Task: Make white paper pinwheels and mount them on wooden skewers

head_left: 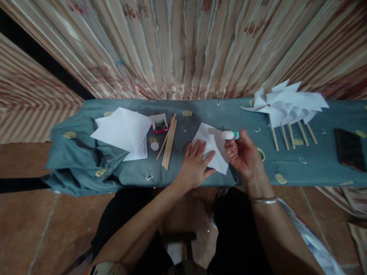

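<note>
Well, leftmost on our worktop (206,110) we have loose paper (123,128), then wooden sticks (170,143). Next, our left hand (195,165), grip spread and flat, presses the white sheet (215,142). Just right, the glue stick (231,135) lies roughly crosswise, white end leftward over the sheet's edge; whether they touch, we can't quite tell. Our right hand (243,157), the nearer, grips its other end, fingers closed.

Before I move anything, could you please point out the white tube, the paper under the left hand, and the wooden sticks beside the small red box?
White tube (228,135): head view, on its white part.
Paper (218,149): head view, on its uncovered right part.
Wooden sticks (170,143): head view, about midway along them.
</note>
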`<state>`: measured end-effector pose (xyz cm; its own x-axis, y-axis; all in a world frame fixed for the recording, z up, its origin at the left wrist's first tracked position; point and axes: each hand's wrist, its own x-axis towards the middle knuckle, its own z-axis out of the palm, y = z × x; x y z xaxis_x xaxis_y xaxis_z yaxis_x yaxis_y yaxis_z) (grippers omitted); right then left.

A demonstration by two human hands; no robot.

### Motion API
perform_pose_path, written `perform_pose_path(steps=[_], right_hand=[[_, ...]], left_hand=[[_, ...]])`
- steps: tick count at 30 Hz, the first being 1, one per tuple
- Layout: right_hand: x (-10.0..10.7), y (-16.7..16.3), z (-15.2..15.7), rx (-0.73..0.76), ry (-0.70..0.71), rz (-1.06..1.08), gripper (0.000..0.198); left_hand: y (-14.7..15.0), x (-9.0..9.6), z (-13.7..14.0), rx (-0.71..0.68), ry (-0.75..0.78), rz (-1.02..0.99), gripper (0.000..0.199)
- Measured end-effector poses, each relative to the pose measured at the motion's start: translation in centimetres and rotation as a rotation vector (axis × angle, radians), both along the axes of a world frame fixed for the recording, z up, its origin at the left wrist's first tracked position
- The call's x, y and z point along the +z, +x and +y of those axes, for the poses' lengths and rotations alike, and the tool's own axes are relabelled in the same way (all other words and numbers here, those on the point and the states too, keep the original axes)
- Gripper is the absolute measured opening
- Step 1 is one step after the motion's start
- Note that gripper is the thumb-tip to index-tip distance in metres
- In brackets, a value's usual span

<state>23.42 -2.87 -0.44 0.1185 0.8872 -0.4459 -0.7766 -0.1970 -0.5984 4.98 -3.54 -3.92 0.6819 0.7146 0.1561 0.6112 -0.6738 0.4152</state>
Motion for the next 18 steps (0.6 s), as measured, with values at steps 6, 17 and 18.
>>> perform_pose_path(steps=[6, 17, 18], right_hand=[[0.7, -0.9, -0.7, 0.111, 0.008, 0.069, 0.026], [0.3, -1.0, -1.3, -0.215, 0.116, -0.687, 0.027], [0.2, -1.0, -1.3, -0.221, 0.134, -0.767, 0.027]], left_hand=[[0.0, 0.1, -0.1, 0.006, -0.006, -0.015, 0.057], [0.5, 0.4, 0.1, -0.006, 0.01, -0.054, 0.059], [0.6, 0.4, 0.1, -0.008, 0.006, -0.042, 0.058]])
